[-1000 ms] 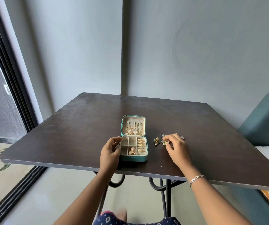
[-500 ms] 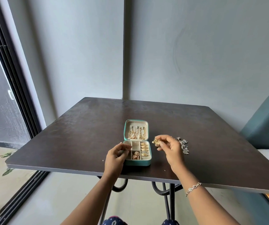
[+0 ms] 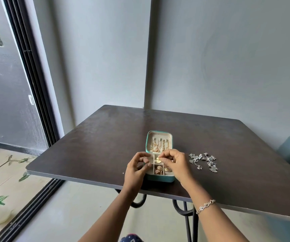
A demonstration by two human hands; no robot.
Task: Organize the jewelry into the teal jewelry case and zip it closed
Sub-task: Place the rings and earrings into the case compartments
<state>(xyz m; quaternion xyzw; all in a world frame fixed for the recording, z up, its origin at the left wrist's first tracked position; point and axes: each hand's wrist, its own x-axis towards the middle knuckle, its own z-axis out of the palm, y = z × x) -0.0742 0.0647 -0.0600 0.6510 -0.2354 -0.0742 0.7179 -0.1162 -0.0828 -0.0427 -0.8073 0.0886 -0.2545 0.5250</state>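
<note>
Teal jewelry case (image 3: 160, 179) open (lid up); left hand (image 3: 135, 169) grips its edge, right hand (image 3: 175, 163) pinches gold earring (image 3: 157, 160).

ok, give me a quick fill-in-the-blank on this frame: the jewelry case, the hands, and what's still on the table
1. The right hand pinches a ____-coloured earring above the teal jewelry case.
2. The case's lid stands ____.
3. The silver jewelry lies on the table, to the ____ of the case.
4. A bracelet sits on the ____ wrist.

Missing words: gold; open; right; right
</note>
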